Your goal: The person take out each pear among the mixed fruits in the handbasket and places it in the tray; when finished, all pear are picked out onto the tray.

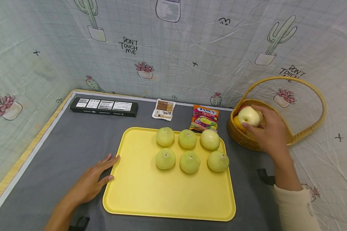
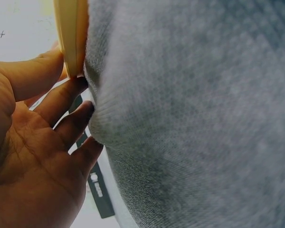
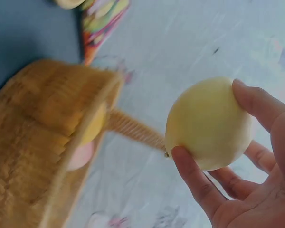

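Observation:
My right hand (image 1: 270,130) holds a pale yellow-green round fruit (image 3: 206,126) between thumb and fingers. From the head it appears over the wicker basket (image 1: 243,139); the right wrist view shows it apart from the basket's rim. Inside the basket are a yellow-orange fruit (image 3: 94,126) and a pinkish-red fruit (image 3: 80,156), both partly hidden. Fairly straight fingers of my left hand (image 1: 89,183) touch the left rim of the yellow tray (image 1: 138,192). Several round green fruits (image 1: 190,162) sit in two rows on the tray's right half, with a paler fruit (image 1: 209,139) at the back right.
Behind the tray lie a Fox's candy bag (image 1: 204,118), a small white-and-brown packet (image 1: 163,109) and a long black box (image 1: 104,107). The basket's tall handle (image 1: 321,96) arches up on the right. A printed cloth wall (image 1: 173,48) encloses the grey tabletop (image 1: 60,144).

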Demonstrator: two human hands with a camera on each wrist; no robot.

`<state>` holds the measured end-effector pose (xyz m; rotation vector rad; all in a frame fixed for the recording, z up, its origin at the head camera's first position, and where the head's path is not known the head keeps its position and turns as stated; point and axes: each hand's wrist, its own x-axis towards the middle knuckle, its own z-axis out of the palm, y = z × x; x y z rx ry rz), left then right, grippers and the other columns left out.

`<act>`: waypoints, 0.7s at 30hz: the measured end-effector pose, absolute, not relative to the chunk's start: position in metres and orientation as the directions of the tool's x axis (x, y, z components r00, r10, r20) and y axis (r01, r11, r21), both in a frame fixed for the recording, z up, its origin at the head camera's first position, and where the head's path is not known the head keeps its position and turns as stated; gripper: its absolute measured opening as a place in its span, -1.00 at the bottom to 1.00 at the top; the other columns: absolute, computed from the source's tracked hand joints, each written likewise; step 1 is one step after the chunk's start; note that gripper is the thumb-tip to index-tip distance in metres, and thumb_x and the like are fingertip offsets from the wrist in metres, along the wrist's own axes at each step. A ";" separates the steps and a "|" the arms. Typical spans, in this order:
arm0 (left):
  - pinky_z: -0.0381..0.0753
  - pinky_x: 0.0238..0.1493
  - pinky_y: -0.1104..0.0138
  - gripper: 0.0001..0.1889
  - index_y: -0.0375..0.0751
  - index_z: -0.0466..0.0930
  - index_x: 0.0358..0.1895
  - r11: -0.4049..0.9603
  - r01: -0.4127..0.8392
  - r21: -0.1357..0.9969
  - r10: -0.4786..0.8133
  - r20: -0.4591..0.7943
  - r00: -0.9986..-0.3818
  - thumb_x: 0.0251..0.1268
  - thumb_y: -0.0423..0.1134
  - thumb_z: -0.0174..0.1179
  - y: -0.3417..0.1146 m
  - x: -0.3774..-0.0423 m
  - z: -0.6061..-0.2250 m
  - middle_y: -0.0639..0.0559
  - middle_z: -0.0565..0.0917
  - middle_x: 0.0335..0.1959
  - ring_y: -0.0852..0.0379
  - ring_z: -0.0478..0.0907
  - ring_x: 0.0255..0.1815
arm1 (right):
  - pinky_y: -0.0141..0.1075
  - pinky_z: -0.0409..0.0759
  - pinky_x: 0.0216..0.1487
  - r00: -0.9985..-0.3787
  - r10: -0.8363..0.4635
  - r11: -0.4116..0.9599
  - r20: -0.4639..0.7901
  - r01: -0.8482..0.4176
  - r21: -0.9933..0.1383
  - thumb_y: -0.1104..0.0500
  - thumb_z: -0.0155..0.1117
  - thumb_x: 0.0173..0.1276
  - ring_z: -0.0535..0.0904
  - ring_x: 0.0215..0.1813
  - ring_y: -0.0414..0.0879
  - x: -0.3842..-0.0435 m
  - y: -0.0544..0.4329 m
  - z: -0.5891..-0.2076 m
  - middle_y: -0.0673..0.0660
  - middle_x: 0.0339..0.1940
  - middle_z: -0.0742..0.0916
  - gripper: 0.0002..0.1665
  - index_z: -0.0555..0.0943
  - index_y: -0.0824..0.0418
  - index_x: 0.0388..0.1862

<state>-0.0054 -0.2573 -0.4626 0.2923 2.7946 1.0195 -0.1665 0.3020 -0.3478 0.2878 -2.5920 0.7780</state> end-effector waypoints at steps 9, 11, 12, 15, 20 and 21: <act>0.24 0.52 -0.46 -0.19 -0.02 0.26 0.69 0.751 0.123 0.649 0.233 -0.086 -0.969 0.42 -0.34 0.36 -0.257 -0.006 -0.462 -0.15 0.33 0.67 -0.42 0.16 0.69 | -0.88 0.40 -0.10 -0.873 -0.151 0.757 0.464 -0.404 -0.513 0.19 0.69 0.24 0.51 0.27 0.19 -0.147 0.257 -0.332 0.27 0.37 0.65 -0.20 0.61 0.10 0.46; 0.22 0.52 -0.46 -0.19 -0.02 0.26 0.69 0.751 0.119 0.650 0.232 -0.090 -0.969 0.42 -0.34 0.36 -0.257 -0.006 -0.461 -0.16 0.32 0.67 -0.42 0.15 0.69 | -0.90 0.39 -0.07 -0.868 -0.172 0.743 0.466 -0.425 -0.516 0.20 0.68 0.24 0.51 0.29 0.19 -0.144 0.249 -0.330 0.27 0.37 0.64 -0.20 0.60 0.10 0.46; 0.23 0.52 -0.47 -0.19 -0.02 0.26 0.69 0.751 0.119 0.649 0.231 -0.090 -0.969 0.42 -0.34 0.36 -0.257 -0.006 -0.461 -0.16 0.32 0.67 -0.43 0.16 0.69 | -0.90 0.39 -0.06 -0.866 -0.183 0.739 0.465 -0.433 -0.516 0.20 0.68 0.24 0.52 0.29 0.18 -0.143 0.246 -0.329 0.26 0.35 0.64 -0.20 0.60 0.09 0.47; 0.24 0.51 -0.47 -0.20 -0.02 0.27 0.69 0.754 0.121 0.646 0.231 -0.088 -0.969 0.42 -0.34 0.36 -0.257 -0.006 -0.461 -0.17 0.33 0.67 -0.43 0.17 0.68 | -0.89 0.40 -0.04 -0.854 -0.222 0.729 0.471 -0.466 -0.501 0.18 0.69 0.24 0.55 0.26 0.14 -0.140 0.235 -0.328 0.25 0.30 0.64 -0.18 0.59 0.07 0.48; 0.27 0.48 -0.48 -0.20 -0.02 0.27 0.68 0.754 0.128 0.644 0.234 -0.081 -0.969 0.41 -0.33 0.36 -0.256 -0.005 -0.462 -0.20 0.33 0.67 -0.45 0.19 0.67 | -0.79 0.46 -0.05 -0.831 -0.273 0.714 0.485 -0.513 -0.477 0.15 0.70 0.23 0.59 0.23 0.08 -0.136 0.216 -0.328 0.21 0.32 0.67 -0.18 0.59 0.04 0.47; 0.26 0.48 -0.49 -0.19 -0.01 0.27 0.69 0.755 0.127 0.644 0.233 -0.081 -0.969 0.41 -0.33 0.36 -0.256 -0.005 -0.462 -0.20 0.33 0.67 -0.46 0.19 0.66 | -0.78 0.48 -0.05 -0.829 -0.279 0.707 0.485 -0.519 -0.481 0.14 0.70 0.23 0.59 0.24 0.07 -0.135 0.212 -0.328 0.20 0.33 0.67 -0.19 0.60 0.04 0.46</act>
